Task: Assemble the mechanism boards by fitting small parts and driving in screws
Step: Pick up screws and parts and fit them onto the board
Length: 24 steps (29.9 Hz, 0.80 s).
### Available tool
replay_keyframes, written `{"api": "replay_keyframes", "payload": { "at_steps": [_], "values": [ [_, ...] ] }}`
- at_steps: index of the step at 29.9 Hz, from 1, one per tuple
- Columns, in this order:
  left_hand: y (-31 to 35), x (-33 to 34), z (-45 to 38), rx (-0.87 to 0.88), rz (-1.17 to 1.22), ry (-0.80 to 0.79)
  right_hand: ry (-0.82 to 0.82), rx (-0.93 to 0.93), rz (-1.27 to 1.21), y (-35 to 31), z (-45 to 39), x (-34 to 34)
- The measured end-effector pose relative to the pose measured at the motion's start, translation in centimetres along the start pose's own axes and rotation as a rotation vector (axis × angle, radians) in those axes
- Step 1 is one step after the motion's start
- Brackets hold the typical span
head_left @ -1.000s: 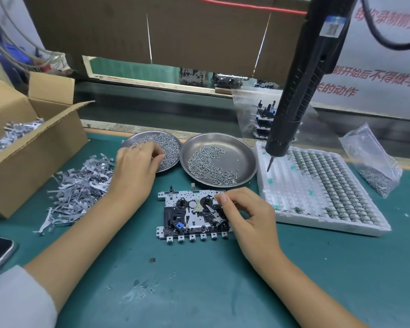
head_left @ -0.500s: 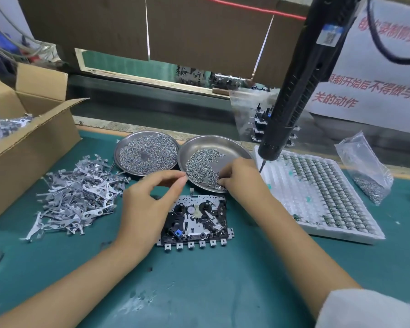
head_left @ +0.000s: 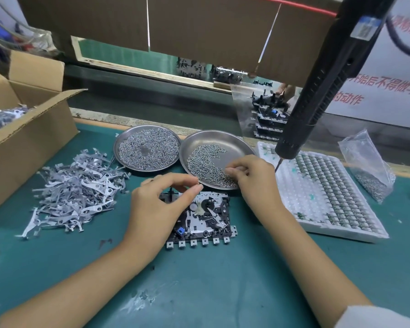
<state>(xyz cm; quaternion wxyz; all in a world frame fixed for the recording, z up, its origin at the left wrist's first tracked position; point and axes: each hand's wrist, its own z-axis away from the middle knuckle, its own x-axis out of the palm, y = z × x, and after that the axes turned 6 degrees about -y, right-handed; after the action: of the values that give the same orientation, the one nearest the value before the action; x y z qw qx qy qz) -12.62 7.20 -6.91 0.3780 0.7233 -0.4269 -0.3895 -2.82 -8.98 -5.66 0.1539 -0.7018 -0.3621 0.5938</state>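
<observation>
I observe my left hand (head_left: pixel 159 209) pinching a small part over the mechanism board (head_left: pixel 204 221); behind the board, my right hand (head_left: pixel 251 178) pinches screws (head_left: pixel 206 159) in the dish (head_left: pixel 234 143).

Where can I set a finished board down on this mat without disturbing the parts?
Bare green mat in front of the mechanism board, between the forearms, is free. Crowded: the bracket pile on the left, two screw dishes behind, and the white tray on the right.
</observation>
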Motion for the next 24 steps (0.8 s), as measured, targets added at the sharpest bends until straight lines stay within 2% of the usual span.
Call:
{"api": "replay_keyframes", "payload": {
  "at_steps": [2,6,9,24],
  "values": [
    [0.1,0.1,0.0,0.013,0.006,-0.002,0.01,0.004,-0.102,-0.3,0.6,-0.4],
    [0.1,0.3,0.0,0.036,0.033,-0.016,-0.067,0.118,-0.714,-1.3,2.9,-1.2],
    [0.1,0.4,0.1,0.037,0.043,-0.022,-0.167,0.173,-0.945,-2.0,4.2,-1.3],
    [0.0,0.5,0.2,0.11,0.052,-0.07,-0.366,0.204,-1.005,-2.8,5.1,-0.8]
  ]
}}
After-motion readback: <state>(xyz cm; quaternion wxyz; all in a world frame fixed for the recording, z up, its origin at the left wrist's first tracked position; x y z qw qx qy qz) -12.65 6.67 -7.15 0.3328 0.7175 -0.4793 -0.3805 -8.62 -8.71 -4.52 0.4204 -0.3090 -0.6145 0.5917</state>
